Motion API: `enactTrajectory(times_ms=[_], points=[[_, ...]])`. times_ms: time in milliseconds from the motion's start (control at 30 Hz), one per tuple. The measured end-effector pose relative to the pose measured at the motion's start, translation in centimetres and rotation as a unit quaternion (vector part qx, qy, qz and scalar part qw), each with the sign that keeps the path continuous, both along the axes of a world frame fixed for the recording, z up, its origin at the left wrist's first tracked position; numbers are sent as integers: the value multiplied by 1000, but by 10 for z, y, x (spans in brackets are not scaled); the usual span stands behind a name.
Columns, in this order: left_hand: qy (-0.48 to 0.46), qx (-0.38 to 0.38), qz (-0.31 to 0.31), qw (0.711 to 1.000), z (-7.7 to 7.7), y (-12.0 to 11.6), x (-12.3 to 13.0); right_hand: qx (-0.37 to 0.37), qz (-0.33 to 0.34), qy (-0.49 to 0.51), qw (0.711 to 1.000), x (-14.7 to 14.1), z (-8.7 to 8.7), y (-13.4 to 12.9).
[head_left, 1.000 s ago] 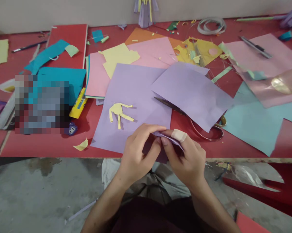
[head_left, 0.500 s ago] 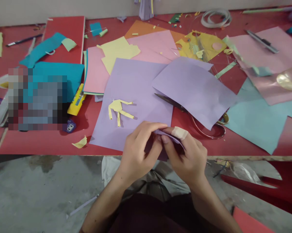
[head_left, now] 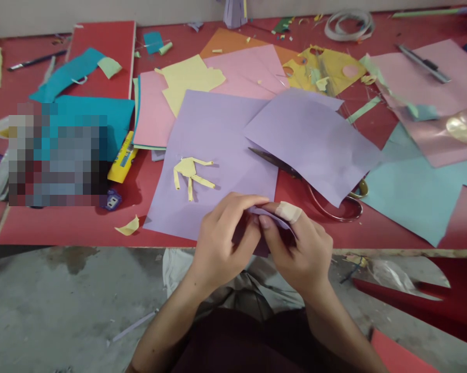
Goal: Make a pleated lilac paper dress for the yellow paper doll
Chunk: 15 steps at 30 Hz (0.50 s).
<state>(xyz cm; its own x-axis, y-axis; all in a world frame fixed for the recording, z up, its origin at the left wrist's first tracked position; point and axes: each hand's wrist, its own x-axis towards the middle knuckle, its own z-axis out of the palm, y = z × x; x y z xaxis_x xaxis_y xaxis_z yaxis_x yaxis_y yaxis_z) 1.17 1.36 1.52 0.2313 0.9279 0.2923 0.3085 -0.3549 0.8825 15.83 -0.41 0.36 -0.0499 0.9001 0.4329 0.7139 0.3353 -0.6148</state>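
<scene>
My left hand (head_left: 228, 235) and my right hand (head_left: 299, 241) are both closed on a small piece of purple paper (head_left: 274, 216), pinched between thumbs and fingers at the table's front edge. Much of that piece is hidden by my fingers. A pale bandage wraps my right index finger. Beyond my left hand, a yellow paper figure (head_left: 187, 168) with thin rolled limbs lies on a large purple sheet (head_left: 221, 124). Scissors (head_left: 274, 159) lie partly under another purple sheet (head_left: 311, 134), just past my right hand.
On the red table (head_left: 74, 228) lie a yellow box (head_left: 121, 161), a purple sharpener-like item (head_left: 111, 199), a yellow scrap (head_left: 128, 226), pink sheets (head_left: 156, 111), a light blue sheet (head_left: 408, 191), a cutter knife (head_left: 423, 63) and a coil of clear tubing (head_left: 349, 25). A red chair (head_left: 443, 295) stands at right.
My hands keep almost the same grip on the purple paper. The view has shifted very slightly; the things on the table lie as before.
</scene>
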Motion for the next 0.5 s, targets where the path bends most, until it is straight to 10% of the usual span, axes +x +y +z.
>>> enactTrajectory(times_ms=[500], points=[[3,3,7,1000,-1,-1,0,5,-8,-11,1000,0,0,0]])
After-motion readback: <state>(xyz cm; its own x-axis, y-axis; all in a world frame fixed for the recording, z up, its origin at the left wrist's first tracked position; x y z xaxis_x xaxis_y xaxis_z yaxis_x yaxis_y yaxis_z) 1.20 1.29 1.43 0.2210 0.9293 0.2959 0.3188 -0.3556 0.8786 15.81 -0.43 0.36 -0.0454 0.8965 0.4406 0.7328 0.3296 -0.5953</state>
